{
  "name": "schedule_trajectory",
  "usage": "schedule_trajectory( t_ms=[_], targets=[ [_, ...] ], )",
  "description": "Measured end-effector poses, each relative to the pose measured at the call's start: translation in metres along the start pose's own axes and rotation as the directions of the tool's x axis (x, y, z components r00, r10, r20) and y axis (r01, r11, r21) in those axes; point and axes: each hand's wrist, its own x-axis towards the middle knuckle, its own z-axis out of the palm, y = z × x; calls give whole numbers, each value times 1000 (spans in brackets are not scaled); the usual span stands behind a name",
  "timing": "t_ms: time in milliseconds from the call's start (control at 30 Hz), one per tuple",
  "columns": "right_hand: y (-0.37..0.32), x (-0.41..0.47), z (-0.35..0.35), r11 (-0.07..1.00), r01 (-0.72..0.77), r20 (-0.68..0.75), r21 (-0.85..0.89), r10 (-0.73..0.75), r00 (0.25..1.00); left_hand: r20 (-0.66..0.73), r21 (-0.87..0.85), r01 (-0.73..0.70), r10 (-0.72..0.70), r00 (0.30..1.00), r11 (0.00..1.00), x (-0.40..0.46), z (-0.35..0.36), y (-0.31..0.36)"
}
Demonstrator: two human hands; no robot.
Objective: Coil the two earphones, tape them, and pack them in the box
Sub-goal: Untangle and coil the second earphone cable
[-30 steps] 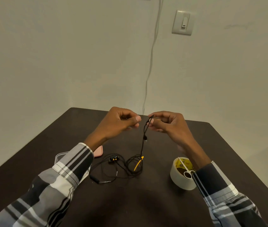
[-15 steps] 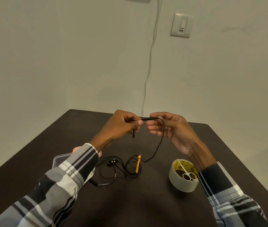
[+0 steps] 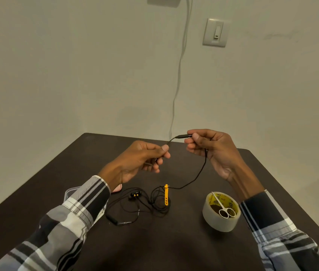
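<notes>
A black earphone cable (image 3: 200, 173) is stretched between both hands above the dark table (image 3: 174, 247). My left hand (image 3: 141, 161) pinches one end of it between thumb and fingers. My right hand (image 3: 211, 147) pinches the cable's slim inline piece, and the wire hangs down from it to a loose tangle (image 3: 158, 202) on the table with a yellow strap (image 3: 166, 194). Black and yellow earbuds (image 3: 134, 195) lie in that tangle. A clear box (image 3: 70, 192) sits partly hidden behind my left sleeve.
A roll of clear tape (image 3: 221, 212) stands at the right with small white scissors (image 3: 224, 207) lying across it. A pink object (image 3: 117, 189) peeks out beside the box. A wall with a switch (image 3: 215, 32) and a hanging cord (image 3: 178, 79) rises behind the table.
My hands have drawn apart, the right one moving right and up. The cable section between them is now pulled out longer and nearly level.
</notes>
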Motion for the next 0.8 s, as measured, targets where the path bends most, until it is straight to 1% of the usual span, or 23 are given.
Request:
schedule_trajectory(
  t_ms=[67,133,233,367,433,500,633,733,800],
  targets=[
    [0,1,-1,1000,4,8,-9,-4,1000,47,-26,5,-4,999,1000,-1,1,-1],
    [1,1,-1,1000,2,10,-24,-2,1000,102,-69,-16,23,994,998,-3,3,0],
    [5,4,2,998,-3,-6,-64,2,1000,155,-210,-91,125,980,974,-7,7,5],
    [14,3,11,987,-33,-33,-158,28,999,191,-413,-204,304,933,888,-12,11,21],
    [20,-1,17,983,-58,-18,-174,55,998,204,-507,-237,382,901,829,-12,11,30],
    [26,-6,25,977,-81,17,-198,86,996,193,-557,-269,438,878,786,-11,8,37],
    [35,-20,39,951,-91,100,-296,125,987,107,-529,-349,469,877,773,-5,1,44],
    [34,-29,44,932,-52,160,-358,116,980,12,-430,-406,455,891,806,-2,-4,44],
    [31,-33,44,917,-17,187,-397,99,977,-48,-326,-426,435,899,844,-3,-7,42]
  ],
)
